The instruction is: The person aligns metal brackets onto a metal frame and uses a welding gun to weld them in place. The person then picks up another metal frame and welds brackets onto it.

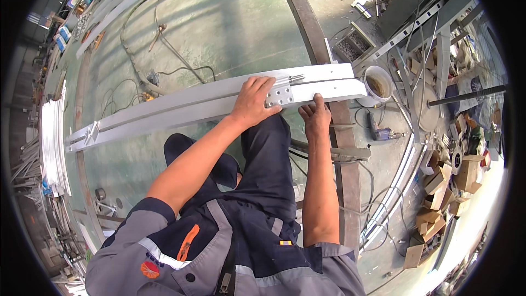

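Note:
Two long, pale aluminium profiles point(329, 89) lie side by side across the view, their right ends near a steel beam. On them, near the right end, sits a silver metal bracket point(280, 96) drilled with several holes. My left hand point(255, 98) is closed on the bracket's left side, thumb at its near edge. Beside its fingertips, thin metal pieces, perhaps screws, stick out toward the right point(296, 78). My right hand point(316, 115) grips the near profile close to its end, thumb on top and the other fingers partly hidden beneath it.
A brown steel beam point(345, 186) runs under the profiles' right ends. Beyond it stand a white bucket point(378, 84) and a cordless drill point(383, 131). Cardboard boxes point(433, 222) and scrap crowd the right. Cables point(178, 55) trail over the green floor; white profiles point(53, 142) are stacked left.

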A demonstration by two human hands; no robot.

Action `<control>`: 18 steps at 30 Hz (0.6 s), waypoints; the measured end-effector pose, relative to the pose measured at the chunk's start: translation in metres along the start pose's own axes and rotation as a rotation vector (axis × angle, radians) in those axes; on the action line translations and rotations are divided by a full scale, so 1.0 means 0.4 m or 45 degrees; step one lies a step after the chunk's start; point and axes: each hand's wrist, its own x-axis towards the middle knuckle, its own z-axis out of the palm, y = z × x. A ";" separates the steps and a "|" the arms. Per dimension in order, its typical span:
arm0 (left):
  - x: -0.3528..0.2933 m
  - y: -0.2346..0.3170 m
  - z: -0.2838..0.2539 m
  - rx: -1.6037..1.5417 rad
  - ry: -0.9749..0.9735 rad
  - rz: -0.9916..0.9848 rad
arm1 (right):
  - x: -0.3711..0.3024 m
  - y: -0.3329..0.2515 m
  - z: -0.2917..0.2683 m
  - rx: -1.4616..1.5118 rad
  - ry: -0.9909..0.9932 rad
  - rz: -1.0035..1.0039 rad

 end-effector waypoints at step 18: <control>0.000 0.004 -0.001 0.072 0.122 0.126 | 0.063 -0.346 -0.089 -1.824 0.405 -1.303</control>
